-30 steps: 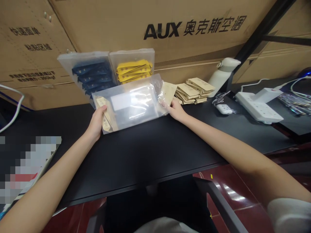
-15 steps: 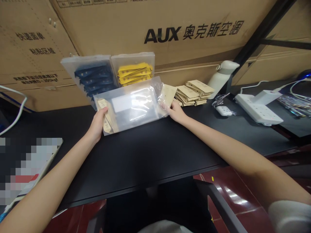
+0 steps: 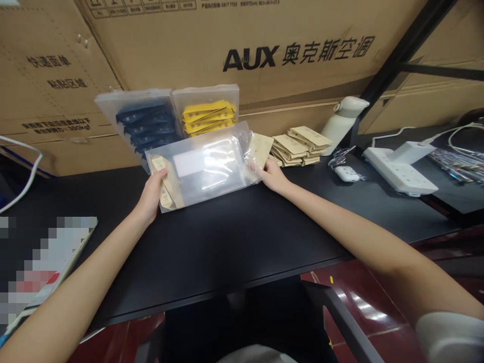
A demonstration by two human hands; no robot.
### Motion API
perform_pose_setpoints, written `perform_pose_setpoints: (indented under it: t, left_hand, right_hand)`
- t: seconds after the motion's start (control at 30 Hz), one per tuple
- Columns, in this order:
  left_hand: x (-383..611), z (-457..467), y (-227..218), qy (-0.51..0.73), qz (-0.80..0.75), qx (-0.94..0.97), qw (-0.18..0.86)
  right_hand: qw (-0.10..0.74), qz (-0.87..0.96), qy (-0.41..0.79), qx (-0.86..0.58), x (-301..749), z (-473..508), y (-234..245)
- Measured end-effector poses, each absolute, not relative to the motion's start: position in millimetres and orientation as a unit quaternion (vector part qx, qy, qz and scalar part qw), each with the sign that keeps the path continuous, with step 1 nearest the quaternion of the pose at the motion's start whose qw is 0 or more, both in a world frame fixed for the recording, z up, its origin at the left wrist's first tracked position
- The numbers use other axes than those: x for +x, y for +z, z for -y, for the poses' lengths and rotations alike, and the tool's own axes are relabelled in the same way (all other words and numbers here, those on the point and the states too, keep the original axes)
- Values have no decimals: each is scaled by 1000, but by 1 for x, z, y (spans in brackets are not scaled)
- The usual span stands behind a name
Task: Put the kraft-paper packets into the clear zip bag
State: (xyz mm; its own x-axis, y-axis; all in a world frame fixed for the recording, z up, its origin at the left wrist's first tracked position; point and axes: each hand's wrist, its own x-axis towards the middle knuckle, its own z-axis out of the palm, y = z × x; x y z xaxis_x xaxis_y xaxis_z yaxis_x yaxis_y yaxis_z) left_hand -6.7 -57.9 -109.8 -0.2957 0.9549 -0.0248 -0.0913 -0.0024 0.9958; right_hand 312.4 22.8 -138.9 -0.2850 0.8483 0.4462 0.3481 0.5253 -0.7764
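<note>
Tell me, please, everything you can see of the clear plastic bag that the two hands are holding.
The clear plastic bag is a glossy, see-through pouch with a pale rectangular patch on its face and a round hang hole near its right end. It lies lengthwise, tilted up toward the camera, its lower edge near the black table. A few beige packets sit inside at its left end. The left hand grips that end; the right hand pinches the right end.
</note>
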Motion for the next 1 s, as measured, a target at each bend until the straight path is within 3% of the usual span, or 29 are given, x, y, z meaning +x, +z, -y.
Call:
perform_pose_setpoints:
  t: [1.0]
  left_hand:
    - [-6, 59, -110, 602, -549, 377, 441]
  right_hand:
    - [449, 748, 293, -392, 312, -25, -139]
